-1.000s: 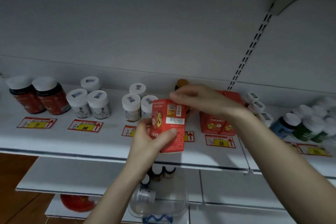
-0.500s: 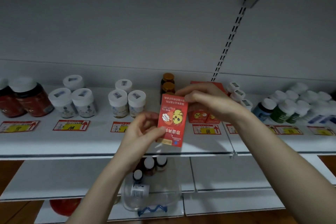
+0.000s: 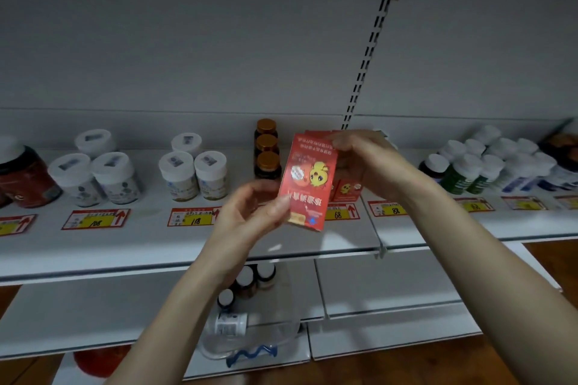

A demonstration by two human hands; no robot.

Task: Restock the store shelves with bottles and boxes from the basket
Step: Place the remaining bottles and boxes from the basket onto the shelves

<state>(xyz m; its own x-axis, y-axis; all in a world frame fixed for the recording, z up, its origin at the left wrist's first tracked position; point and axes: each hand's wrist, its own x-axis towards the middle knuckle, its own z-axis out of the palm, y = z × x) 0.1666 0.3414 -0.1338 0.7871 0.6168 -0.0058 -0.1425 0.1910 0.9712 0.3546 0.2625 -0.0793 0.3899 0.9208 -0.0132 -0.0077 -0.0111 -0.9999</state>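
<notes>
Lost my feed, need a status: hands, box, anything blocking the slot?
Left hand and right hand both grip the red box, held above the shelf. Matching red boxes stand just behind. Amber bottles close on the left.

Shop: white slotted shelving, rows of supplement bottles, red-yellow price tags.

In my hands, flat red cardboard box with yellow cartoon chick and white lettering; behind it, small red box with same yellow chick; dark brown glass bottles with amber-gold caps; white plastic jars with white lids; red-bordered yellow price tags with red arrows; white metal shelf.
</notes>
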